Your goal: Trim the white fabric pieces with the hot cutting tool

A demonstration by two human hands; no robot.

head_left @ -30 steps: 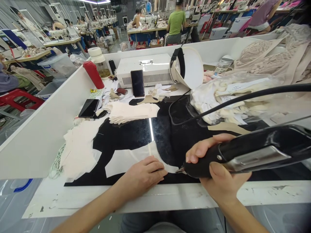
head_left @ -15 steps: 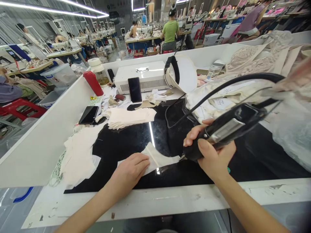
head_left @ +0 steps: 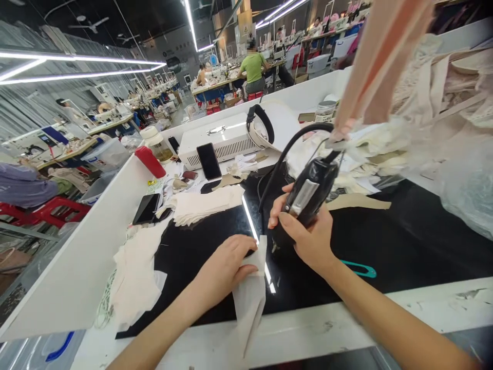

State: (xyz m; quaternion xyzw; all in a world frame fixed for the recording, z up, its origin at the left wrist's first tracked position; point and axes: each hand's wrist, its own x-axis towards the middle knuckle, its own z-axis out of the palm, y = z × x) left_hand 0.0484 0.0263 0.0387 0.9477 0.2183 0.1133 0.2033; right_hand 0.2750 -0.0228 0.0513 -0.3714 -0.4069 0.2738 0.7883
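Observation:
My left hand (head_left: 227, 267) is closed on a pale fabric piece (head_left: 250, 298), with thumb and fingers at its narrow middle. The piece's lower end hangs over the white front edge of the table. My right hand (head_left: 308, 236) is wrapped round a black corded handheld tool (head_left: 308, 192) with a silvery plate on its side. Its small metal tip (head_left: 274, 247) points down, just right of the fabric and apart from it. Pink cloth strips (head_left: 379, 67) run up from the tool's cord end. Part of a turquoise looped item (head_left: 362, 269) shows beyond my right forearm.
A black mat (head_left: 385, 236) covers the work surface. Pale cut pieces lie in a stack (head_left: 208, 203) and a pile (head_left: 134, 277) at left. Behind are a phone (head_left: 208, 160), a white vented box (head_left: 223, 144) and a red bottle (head_left: 150, 162). Bagged fabric (head_left: 385, 154) fills the right.
The fabric piece has turned, and its end now hangs over the front edge. My right hand has moved the tool left and tilted it more upright, its tip away from the fabric.

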